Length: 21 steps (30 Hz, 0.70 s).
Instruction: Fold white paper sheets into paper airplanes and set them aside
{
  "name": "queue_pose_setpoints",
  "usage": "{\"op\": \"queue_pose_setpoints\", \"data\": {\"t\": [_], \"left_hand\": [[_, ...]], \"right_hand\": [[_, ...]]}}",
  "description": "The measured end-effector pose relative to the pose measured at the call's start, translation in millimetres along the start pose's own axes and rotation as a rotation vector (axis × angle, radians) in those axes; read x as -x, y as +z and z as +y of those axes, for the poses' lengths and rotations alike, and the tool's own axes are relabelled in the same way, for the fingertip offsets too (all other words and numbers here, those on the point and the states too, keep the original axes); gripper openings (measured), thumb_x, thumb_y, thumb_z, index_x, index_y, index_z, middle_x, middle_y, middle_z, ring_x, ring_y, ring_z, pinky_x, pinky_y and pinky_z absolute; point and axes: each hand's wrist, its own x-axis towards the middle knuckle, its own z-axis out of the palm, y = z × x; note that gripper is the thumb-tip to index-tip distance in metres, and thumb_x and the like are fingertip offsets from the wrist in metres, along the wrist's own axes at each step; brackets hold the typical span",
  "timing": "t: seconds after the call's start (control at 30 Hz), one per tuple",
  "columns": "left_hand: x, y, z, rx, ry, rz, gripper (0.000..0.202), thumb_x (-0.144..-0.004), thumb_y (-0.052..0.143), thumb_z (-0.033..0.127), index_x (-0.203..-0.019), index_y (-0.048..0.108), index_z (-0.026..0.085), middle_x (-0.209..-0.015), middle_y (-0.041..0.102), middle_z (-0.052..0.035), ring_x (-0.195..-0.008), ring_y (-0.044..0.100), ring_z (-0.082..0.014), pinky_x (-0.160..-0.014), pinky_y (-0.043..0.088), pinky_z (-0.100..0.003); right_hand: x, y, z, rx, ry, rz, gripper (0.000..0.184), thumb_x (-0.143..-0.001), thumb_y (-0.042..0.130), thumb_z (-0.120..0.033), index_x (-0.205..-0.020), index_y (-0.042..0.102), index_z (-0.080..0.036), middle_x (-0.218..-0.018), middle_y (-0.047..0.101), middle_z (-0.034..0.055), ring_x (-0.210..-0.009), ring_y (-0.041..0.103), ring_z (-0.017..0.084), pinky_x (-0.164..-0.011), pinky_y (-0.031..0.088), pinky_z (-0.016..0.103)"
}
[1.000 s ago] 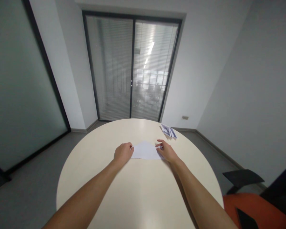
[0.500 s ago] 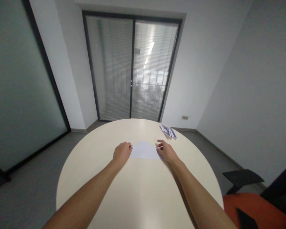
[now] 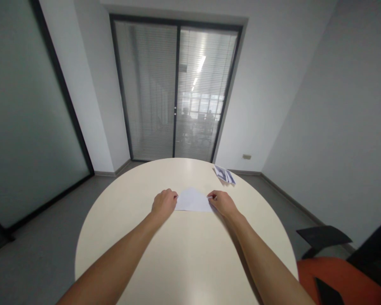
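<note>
A white sheet of paper (image 3: 192, 201) with a peaked far edge lies on the round table between my hands. My left hand (image 3: 165, 201) pinches its left side between thumb and fingers. At the opposite side, my right hand (image 3: 222, 201) grips the paper's right edge, its fingers closed together. The near edge of the paper is straight. Parts of both side edges are hidden behind my fingers.
The round cream table (image 3: 190, 250) carries a folded printed paper (image 3: 224, 175) near its far right rim. An orange chair (image 3: 339, 279) with a black armrest (image 3: 324, 237) stands at the right. Beyond the table is a glass door (image 3: 152, 93) with blinds.
My right fingers, spread apart before, have closed on the paper's right edge. My left hand has shifted very slightly to the right. The folded printed paper has stayed put.
</note>
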Motion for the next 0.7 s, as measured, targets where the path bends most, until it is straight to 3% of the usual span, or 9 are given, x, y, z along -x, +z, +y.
{"op": "queue_pose_setpoints", "data": {"t": [0.5, 0.7], "left_hand": [[4.7, -4.0, 11.2, -0.068, 0.247, -0.05, 0.028, -0.096, 0.046, 0.022, -0.096, 0.074, 0.019, -0.104, 0.067, -0.0123, -0.102, 0.059, -0.0253, -0.088, 0.046, -0.037], [9.6, -7.7, 20.6, -0.063, 0.252, -0.057, 0.029, -0.095, 0.05, 0.038, -0.101, 0.071, 0.019, -0.108, 0.067, -0.0144, -0.103, 0.059, -0.0296, -0.088, 0.045, -0.042]], "right_hand": [[2.0, -1.9, -6.4, 0.149, 0.002, 0.034, 0.022, -0.086, 0.058, -0.023, -0.095, 0.077, -0.023, -0.099, 0.076, 0.0101, -0.093, 0.068, 0.024, -0.077, 0.046, 0.029], [3.1, -3.0, -11.1, 0.181, -0.011, 0.024, 0.021, -0.084, 0.058, -0.022, -0.084, 0.079, -0.023, -0.092, 0.076, 0.0095, -0.086, 0.069, 0.022, -0.071, 0.043, 0.027]]}}
